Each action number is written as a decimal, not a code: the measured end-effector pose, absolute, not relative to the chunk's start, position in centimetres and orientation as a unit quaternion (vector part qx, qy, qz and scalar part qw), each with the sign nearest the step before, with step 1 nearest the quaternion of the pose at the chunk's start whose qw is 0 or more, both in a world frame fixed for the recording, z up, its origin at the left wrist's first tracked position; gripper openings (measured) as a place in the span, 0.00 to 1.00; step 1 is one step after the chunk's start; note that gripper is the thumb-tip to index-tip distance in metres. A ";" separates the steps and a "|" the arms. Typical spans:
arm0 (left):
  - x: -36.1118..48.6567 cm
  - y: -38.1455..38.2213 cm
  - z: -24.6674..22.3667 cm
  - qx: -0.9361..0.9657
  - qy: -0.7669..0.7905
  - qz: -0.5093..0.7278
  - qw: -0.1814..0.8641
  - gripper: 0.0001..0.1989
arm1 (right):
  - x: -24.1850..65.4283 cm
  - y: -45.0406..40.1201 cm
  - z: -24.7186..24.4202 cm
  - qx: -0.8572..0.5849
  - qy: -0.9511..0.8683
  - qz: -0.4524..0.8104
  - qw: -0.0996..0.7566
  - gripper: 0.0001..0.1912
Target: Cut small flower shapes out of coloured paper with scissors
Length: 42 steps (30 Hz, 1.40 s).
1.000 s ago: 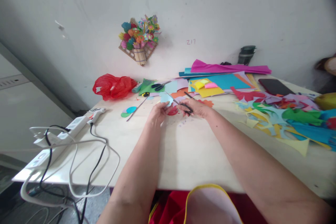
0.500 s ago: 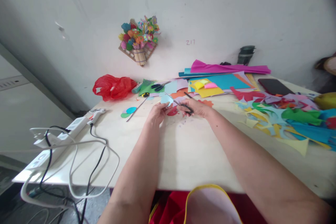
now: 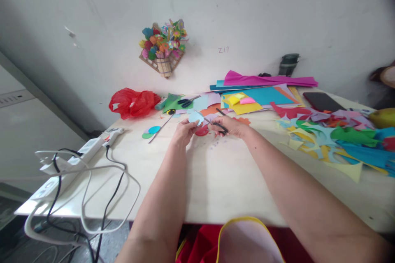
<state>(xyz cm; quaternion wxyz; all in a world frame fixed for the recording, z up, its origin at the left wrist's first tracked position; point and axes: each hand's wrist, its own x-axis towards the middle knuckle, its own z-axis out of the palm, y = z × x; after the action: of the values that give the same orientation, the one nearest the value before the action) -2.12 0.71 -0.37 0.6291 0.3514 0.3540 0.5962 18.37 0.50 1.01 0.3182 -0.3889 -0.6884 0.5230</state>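
Left hand [image 3: 185, 132]: fingers closed, pinching light-blue paper [image 3: 194, 118] at its near edge, just above the worktop [image 3: 228, 189]. Right hand [image 3: 226, 126]: fingers curled around the black handles of scissors [image 3: 224, 130], blades pointing at the paper's right side; can't tell if they bite. Step in hand looks like trimming the paper. A next cut would call for a steady pinch, left fingers clear of the blades, maybe a slight turn of the paper. Red piece [image 3: 203, 131] just below, between the hands; orange flower [image 3: 245, 121] beside the right hand. Farther out: spare scissors [image 3: 185, 102] beyond, discs [image 3: 154, 130] left, scraps [image 3: 348, 135] right.
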 end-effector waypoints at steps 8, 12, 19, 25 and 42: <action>-2.3 0.7 -0.3 0.369 0.348 0.591 0.627 0.12 | 18.4 0.6 1.0 -0.392 -0.689 0.526 0.309 0.11; -2.4 0.8 -0.4 0.370 0.347 0.586 0.632 0.14 | 18.3 0.4 1.2 -0.388 -0.688 0.529 0.309 0.10; -2.4 0.6 -0.2 0.378 0.348 0.582 0.631 0.12 | 18.3 0.4 1.1 -0.389 -0.691 0.525 0.309 0.12; -2.6 0.6 -0.2 0.390 0.346 0.575 0.631 0.12 | 18.4 0.4 1.0 -0.390 -0.696 0.519 0.308 0.11; -2.7 0.7 -0.3 0.381 0.337 0.581 0.635 0.14 | 18.7 0.6 0.8 -0.373 -0.708 0.515 0.306 0.16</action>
<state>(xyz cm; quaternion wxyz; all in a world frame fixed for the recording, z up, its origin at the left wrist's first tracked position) -2.68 0.69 -0.28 0.6352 0.3808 0.3371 0.5813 18.70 0.62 0.80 0.3058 -0.3732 -0.7084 0.5151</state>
